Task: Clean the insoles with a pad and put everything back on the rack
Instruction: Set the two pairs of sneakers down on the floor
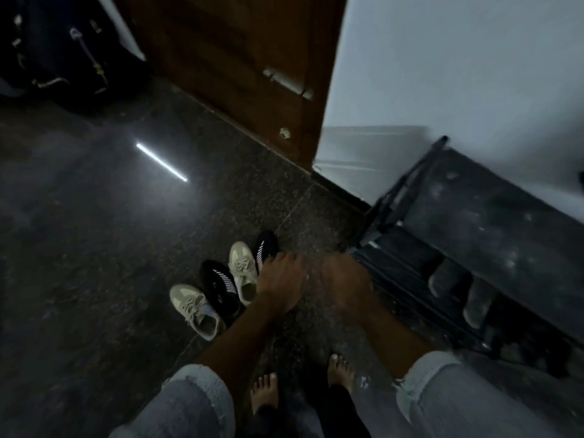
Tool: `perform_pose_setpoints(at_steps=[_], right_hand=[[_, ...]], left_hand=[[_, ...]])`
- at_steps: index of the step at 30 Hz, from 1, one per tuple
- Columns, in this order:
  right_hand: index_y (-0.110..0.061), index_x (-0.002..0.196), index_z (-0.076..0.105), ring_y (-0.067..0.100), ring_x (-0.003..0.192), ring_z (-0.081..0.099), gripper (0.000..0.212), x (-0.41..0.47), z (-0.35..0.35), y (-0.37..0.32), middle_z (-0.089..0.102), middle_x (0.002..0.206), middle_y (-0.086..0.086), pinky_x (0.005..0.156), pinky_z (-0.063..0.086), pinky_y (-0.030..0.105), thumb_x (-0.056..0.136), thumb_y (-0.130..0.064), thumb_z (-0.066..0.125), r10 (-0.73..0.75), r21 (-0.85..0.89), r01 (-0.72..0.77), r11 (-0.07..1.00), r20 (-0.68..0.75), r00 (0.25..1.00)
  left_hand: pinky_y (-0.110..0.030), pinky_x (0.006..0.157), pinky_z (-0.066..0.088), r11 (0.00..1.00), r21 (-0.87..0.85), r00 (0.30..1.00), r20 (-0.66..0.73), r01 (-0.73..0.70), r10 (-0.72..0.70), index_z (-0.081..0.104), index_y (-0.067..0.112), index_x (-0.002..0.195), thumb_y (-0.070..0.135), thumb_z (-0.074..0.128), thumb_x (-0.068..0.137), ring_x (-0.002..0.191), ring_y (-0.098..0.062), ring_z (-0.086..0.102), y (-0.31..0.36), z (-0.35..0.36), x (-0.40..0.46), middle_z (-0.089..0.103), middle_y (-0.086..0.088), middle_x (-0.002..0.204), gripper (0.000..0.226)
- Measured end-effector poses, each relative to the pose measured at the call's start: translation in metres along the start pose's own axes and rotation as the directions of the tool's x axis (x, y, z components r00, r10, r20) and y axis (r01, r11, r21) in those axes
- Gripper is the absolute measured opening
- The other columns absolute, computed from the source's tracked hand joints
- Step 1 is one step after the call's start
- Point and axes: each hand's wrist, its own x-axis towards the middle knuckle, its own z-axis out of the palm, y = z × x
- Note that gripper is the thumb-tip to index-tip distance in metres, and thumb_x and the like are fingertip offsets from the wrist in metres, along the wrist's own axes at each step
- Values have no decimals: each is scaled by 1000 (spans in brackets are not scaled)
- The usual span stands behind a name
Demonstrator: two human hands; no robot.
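Both hands reach forward over the dark speckled stone floor [94, 263], side by side and nearly touching. The left hand [279, 279] is seen from the back, its fingers pointing down toward the shoes; whether they grip anything cannot be told. The right hand [343, 281] is smeared by blur, and how far it is open cannot be told either. Pale rolled-up sleeves [196, 403] cover both upper forearms, and two bare feet [265, 393] stand on the floor at the near edge.

Just left of the hands, four shoes lie in a loose row on the floor: a pale beige laced sneaker [196, 308] nearest, then a black sneaker with white stripes [221, 286], a second beige sneaker [243, 273], and a second black striped sneaker [265, 248] farthest, partly behind the left hand. No insoles or pad can be made out.

At the right stands a dark metal shoe rack [474, 232] against the pale wall [458, 74], its top dusty, with dim grey footwear [448, 279] on a lower shelf. A brown wooden door [237, 58] stands at the far middle, and a dark bag [63, 49] sits at the far left.
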Motion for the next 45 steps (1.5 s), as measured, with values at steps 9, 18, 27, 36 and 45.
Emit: perform_pose_setpoints(at_steps=[9,18,27,36,45], right_hand=[[-14,110,59,30,110,55,24,-130,-110,68,60,116,10,86,45,37,99,-29,44,153,40,-147,988,-251,956],[-17,136,47,35,116,56,44,-246,-162,159,59,128,17,94,46,43,98,-38,45,422,162,-393,905,-442,791],[-12,134,48,37,126,45,47,-264,-74,275,48,138,16,100,41,47,96,-39,50,440,160,-419,894,-488,753],[-14,139,39,33,128,44,51,-256,23,329,47,138,13,101,39,49,97,-41,48,464,173,-447,878,-534,706],[-15,141,37,31,129,43,53,-258,46,316,45,140,11,104,38,49,97,-44,45,442,175,-427,887,-589,677]], left_hand=[[-40,101,38,953,57,951,-68,-298,301,42,16,135,36,50,94,128,-27,45,124,-95,-50,48,-8,139,47],[-52,117,13,822,219,802,-194,-525,564,-7,24,153,49,57,88,148,-32,0,226,-135,-84,-11,-11,161,96],[-54,116,18,802,297,749,-293,-519,594,-1,20,155,45,62,86,148,-35,5,272,-16,-65,-7,-14,161,96],[-53,118,12,770,334,720,-287,-543,632,-3,20,154,45,58,89,149,-33,1,264,84,-39,-11,-12,162,93],[-52,118,13,786,323,703,-354,-528,617,-2,20,155,47,55,91,148,-33,5,246,96,-52,-9,-10,162,89]])
